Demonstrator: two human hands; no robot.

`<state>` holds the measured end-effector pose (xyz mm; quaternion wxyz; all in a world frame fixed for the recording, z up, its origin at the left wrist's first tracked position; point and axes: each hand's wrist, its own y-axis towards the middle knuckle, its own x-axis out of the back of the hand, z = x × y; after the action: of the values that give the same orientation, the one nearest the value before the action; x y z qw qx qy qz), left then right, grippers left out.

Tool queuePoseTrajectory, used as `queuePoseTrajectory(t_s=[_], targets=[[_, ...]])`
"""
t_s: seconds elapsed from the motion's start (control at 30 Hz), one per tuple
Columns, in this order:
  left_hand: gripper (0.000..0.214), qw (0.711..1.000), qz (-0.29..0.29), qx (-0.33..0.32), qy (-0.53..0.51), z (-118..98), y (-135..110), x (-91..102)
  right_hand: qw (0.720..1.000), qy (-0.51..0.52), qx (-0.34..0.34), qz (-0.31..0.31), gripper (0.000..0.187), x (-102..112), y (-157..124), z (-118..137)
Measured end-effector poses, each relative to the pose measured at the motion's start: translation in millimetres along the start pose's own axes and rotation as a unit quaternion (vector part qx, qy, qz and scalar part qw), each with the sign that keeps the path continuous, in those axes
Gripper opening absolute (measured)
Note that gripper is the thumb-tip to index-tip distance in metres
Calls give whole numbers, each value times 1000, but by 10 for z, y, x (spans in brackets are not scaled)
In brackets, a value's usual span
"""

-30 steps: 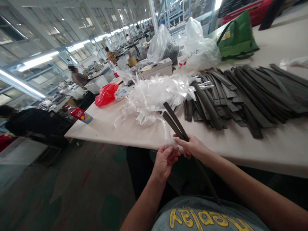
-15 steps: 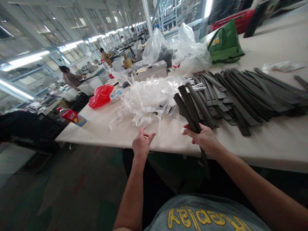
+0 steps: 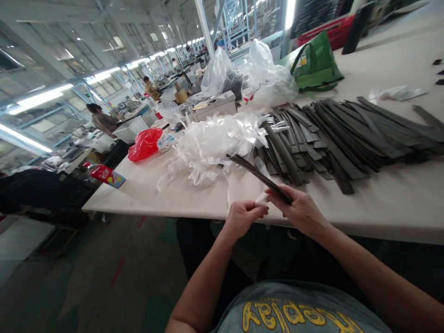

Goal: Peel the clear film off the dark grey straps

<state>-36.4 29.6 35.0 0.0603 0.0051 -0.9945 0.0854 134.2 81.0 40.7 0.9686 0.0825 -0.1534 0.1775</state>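
My right hand (image 3: 305,210) is closed around a few flat dark strips (image 3: 261,178), which point up and to the left over the table's front edge. A small white piece (image 3: 262,199), like thin film or paper, sits between the fingertips of both hands. My left hand (image 3: 244,217) is closed in a pinch at that white piece, just left of my right hand. Behind the hands lies a loose heap of white translucent strips (image 3: 215,143). A wide row of similar dark strips (image 3: 360,138) is spread to the right.
On the table (image 3: 194,199) stand a red bag (image 3: 144,144), a red-labelled bottle (image 3: 106,175) at the left edge, a box (image 3: 217,105), clear plastic bags (image 3: 267,76) and a green bag (image 3: 317,64). People (image 3: 104,119) sit at workstations in the background.
My left hand has moved right, from open to pinched by my right hand. The held dark strips have swung from nearly upright to slanting left.
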Motion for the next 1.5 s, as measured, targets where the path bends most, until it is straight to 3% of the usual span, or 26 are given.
queuePoseTrajectory(t_s=[0.07,0.17,0.33,0.43,0.53,0.63,0.7,0.9,1.3,1.5], targets=[[27,995,-21,37,-95,-16,40,-32,1000,-9,-28,-3,46,151,-89,-44],[32,963,-84,80,-242,-39,94,-77,995,23,-97,-7,61,351,-274,-144],[32,897,-119,102,-413,-84,175,-158,982,84,-170,-23,54,495,-666,-310],[26,873,-112,117,-460,-134,199,-208,992,25,-114,-42,40,522,-869,-381],[21,866,-101,124,-474,-198,197,-254,994,-95,24,-52,20,543,-977,-428],[19,862,-101,132,-478,-255,178,-293,960,-215,163,-77,19,545,-1005,-460],[19,861,-99,132,-480,-280,160,-314,939,-263,203,-88,25,525,-1002,-476],[23,865,-71,118,-482,-279,97,-382,926,-293,224,-83,26,423,-961,-469],[16,851,-83,124,-503,-227,107,-368,919,-312,223,-90,26,408,-989,-520],[27,870,-76,132,-469,-155,63,-463,930,-289,211,-79,24,348,-941,-460]])
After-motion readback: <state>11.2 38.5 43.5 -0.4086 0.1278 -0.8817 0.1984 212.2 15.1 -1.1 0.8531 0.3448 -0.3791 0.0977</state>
